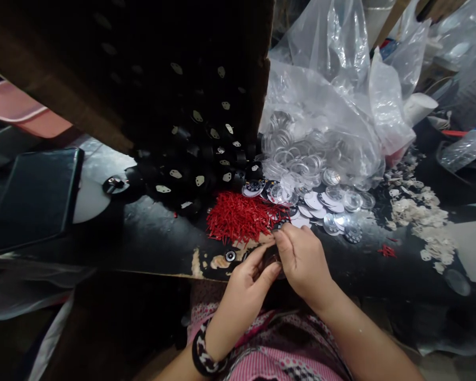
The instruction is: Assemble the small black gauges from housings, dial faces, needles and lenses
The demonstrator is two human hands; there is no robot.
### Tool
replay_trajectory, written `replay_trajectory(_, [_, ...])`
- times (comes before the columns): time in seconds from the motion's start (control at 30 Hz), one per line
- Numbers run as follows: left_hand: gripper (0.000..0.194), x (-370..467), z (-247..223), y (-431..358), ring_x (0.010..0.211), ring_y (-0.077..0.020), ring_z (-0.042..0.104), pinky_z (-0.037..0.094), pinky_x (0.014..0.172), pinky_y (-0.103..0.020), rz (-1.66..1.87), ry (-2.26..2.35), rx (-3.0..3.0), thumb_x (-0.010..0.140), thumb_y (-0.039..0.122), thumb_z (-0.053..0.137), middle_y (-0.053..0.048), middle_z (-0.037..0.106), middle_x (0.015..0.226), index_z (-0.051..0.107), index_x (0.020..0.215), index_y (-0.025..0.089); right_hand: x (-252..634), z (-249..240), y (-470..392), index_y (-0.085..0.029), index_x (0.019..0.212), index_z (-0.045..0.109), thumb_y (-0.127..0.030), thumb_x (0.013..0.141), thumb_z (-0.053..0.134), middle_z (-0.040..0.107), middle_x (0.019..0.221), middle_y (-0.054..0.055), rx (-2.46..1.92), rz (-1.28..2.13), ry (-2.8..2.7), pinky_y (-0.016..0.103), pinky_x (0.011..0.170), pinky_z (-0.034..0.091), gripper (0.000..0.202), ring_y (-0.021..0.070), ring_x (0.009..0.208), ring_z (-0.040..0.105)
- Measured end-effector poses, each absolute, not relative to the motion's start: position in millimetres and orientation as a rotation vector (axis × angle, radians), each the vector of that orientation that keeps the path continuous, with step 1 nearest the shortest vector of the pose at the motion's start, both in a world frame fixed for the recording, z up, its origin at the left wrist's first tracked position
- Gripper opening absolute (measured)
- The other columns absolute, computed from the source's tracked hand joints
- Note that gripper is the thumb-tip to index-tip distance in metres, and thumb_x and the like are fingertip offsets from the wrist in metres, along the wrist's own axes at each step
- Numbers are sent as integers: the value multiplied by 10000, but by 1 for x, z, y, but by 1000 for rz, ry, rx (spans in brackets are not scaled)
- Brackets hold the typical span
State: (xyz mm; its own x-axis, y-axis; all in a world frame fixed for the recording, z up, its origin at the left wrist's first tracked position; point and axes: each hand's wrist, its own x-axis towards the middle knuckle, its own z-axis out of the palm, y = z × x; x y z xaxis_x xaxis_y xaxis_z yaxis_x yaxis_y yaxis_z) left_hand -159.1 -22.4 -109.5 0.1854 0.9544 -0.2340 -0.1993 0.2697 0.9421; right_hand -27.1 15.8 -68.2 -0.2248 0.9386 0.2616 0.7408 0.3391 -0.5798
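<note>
At the table's near edge my left hand pinches a small dark round part, mostly hidden between the hands. My right hand is closed against its far side, thumb and fingers together; what those fingertips grip cannot be made out. Just beyond the hands lies a heap of thin red plastic pointers. To the left of my fingers a small black ring with a white centre rests on the worn tabletop. White discs and printed black dials are spread beyond my right hand.
A big cardboard box on its side spills black round housings. Behind the dials are clear round covers and a plastic bag. Small off-white pieces lie at right. A dark tablet-like slab is at left.
</note>
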Motion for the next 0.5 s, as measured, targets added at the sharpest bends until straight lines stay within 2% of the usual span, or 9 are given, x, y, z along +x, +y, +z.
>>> replay_trajectory(0.17, [337,-153,-98,-18,1195,-228,607,479,1019,-330,1043,1094,946,871,314,611,-63,665,1281,649,1195,231,-36,-74,18,-220,626,377,-263,1002,318,449,561,-18,-1393,476,-1950,276,586,287,383,145,561,426])
replay_trajectory(0.3, [384,-190,-100,-45,1252,-235,560,442,1060,-354,918,1160,981,883,325,583,-63,638,1319,609,1258,244,-29,-67,15,-209,700,510,-336,1004,381,550,621,-24,-1282,861,-1952,251,611,352,354,136,591,514])
replay_trajectory(0.4, [398,-252,-122,-88,1192,-273,601,458,1033,-453,790,1470,1088,905,384,533,-90,643,1302,588,1273,243,-16,-68,13,-226,882,614,-395,1005,392,626,713,-21,-1288,1025,-1911,242,621,393,305,142,656,587])
replay_trajectory(0.5, [442,-306,-136,-112,1265,-345,518,349,1082,-590,815,2017,1370,842,391,608,-150,588,1351,602,1235,188,-17,-73,11,-224,839,605,-419,989,421,623,689,-19,-1342,1035,-1872,246,591,400,307,145,637,591])
